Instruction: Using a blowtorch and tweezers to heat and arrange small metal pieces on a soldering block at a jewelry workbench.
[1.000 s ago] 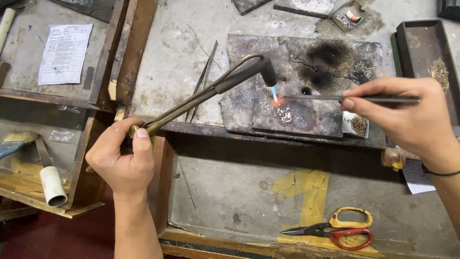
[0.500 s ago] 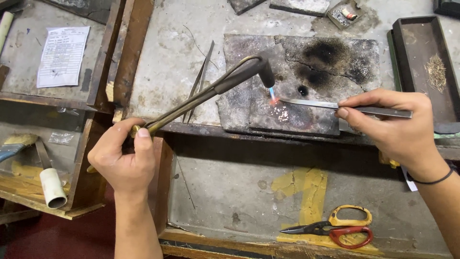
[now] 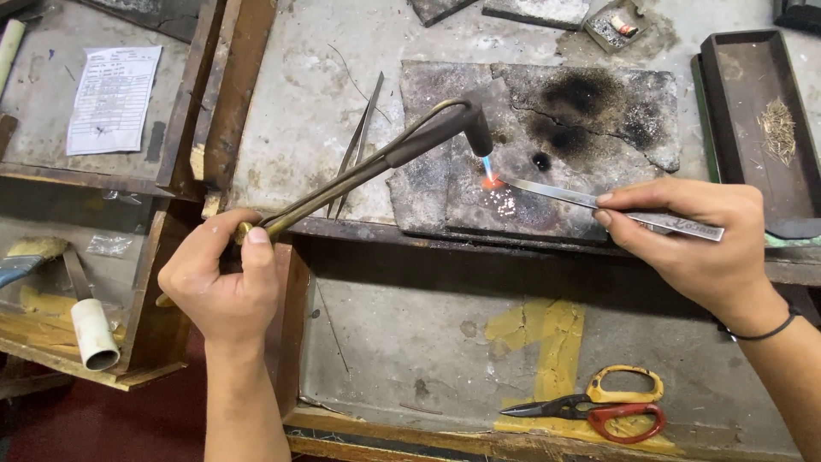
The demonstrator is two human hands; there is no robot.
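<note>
My left hand point(image 3: 224, 282) grips the brass handle of a long torch point(image 3: 385, 158). Its dark nozzle points down at a scorched grey soldering block point(image 3: 590, 128) and gives a small blue flame. Under the flame a tiny piece point(image 3: 493, 181) glows orange on the block. My right hand point(image 3: 697, 244) pinches steel tweezers point(image 3: 556, 193), whose tips reach left to the glowing piece.
Spare tweezers point(image 3: 359, 141) lie left of the block. Scissors with red and yellow handles point(image 3: 599, 406) rest on the lower shelf. A dark tray point(image 3: 727, 111) holding fine shavings stands at right. A paper sheet point(image 3: 114, 98) and a white tube point(image 3: 94, 334) are at left.
My right hand has drawn in to the left and nearer the bench edge, still holding the tweezers at the flame. The heated piece now glows a stronger orange. The torch hand stayed put.
</note>
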